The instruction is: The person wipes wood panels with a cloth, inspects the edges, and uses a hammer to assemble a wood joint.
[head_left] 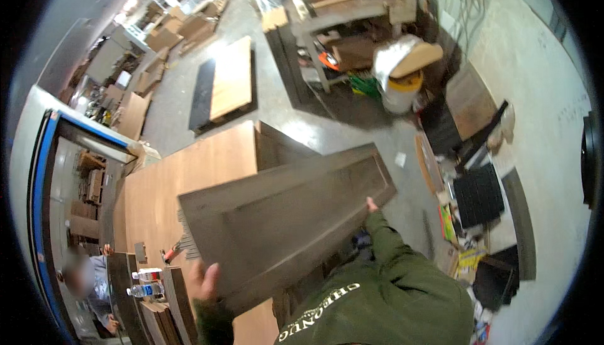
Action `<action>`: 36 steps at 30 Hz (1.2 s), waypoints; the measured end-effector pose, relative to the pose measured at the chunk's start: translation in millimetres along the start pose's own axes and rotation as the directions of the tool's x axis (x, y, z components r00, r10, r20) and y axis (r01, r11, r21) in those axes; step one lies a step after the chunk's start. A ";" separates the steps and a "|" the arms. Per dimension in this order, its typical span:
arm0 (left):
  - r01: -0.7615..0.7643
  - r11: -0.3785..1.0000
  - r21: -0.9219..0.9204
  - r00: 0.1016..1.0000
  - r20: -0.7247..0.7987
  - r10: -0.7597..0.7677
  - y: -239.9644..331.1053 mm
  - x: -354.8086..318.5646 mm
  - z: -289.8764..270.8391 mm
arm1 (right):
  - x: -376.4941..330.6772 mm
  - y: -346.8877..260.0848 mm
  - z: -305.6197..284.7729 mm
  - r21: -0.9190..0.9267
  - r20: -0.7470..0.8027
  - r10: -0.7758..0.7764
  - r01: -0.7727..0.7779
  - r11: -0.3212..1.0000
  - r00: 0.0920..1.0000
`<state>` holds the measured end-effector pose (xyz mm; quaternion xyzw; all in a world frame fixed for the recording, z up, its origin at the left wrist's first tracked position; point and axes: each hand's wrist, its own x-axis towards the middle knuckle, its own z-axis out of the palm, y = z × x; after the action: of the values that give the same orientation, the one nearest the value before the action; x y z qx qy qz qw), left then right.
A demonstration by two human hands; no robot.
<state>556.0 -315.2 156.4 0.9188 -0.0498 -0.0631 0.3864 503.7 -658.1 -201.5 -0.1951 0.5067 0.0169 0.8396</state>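
A dark grey-brown panel [283, 206], like a cabinet door with a recessed middle, is tilted in front of me between my hands. My left hand [204, 280] grips its near left corner, thumb at the edge and the other fingers partly hidden. At the near right edge my right hand [372, 204] is closed on the panel, with only part of the hand showing. Under and beyond the panel is a light wood worktop [189, 172]. A red-handled tool [171, 254] lies on this worktop, left of the panel.
Two plastic bottles [145, 289] lie by stacked dark boards [160, 323] at lower left, where another person [94, 288] is near a doorway. A light board [231, 77] lies farther off. A cluttered bench [352, 14], a white bucket [401, 96] and leaning panels [478, 194] line the right.
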 end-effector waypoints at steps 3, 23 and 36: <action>-0.126 0.980 -0.151 0.987 0.082 0.140 -9.1 39.9 101.7 | 66.9 43.4 -2.0 -0.068 0.031 0.019 -0.017 0.998 0.999; -0.219 0.928 0.300 0.975 0.032 0.220 -51.6 211.3 299.9 | 147.2 67.7 97.7 -0.337 0.183 0.399 -0.323 0.884 0.899; -0.251 0.756 0.605 0.963 0.075 0.259 -49.8 254.5 273.2 | 146.6 49.9 139.2 -0.625 0.253 0.385 -0.154 0.766 0.888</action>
<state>767.1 -508.5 -88.5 0.9789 -0.1894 0.0158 0.0754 681.1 -588.8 -285.6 -0.3622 0.3334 0.3316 0.8048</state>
